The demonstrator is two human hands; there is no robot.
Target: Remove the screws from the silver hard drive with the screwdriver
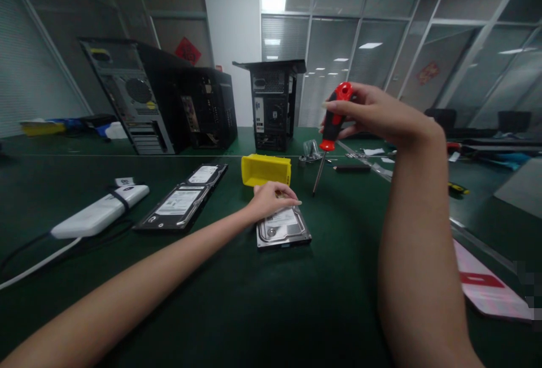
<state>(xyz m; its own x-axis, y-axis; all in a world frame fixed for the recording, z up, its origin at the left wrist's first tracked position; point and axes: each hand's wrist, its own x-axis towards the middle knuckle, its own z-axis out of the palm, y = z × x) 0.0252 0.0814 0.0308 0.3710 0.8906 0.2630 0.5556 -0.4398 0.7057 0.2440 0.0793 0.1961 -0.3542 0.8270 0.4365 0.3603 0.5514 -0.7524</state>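
Observation:
My right hand (359,111) is closed round the red and black handle of a screwdriver (334,117), whose tip points down to the right of a silver hard drive (283,231). My left hand (273,201) rests at the far side of that drive, its fingers bent together; what they hold, if anything, is too small to make out. Just behind my left hand stands a yellow plastic bin (266,170), its open side towards me. More hard drives (180,203) lie end to end at the left.
A white power strip (99,210) with cables lies at the left. Black computer cases (273,105) stand at the back. A small plastic bag (311,149) and a black rod (352,169) lie beyond the screwdriver. A pink and white sheet (486,283) is at the right.

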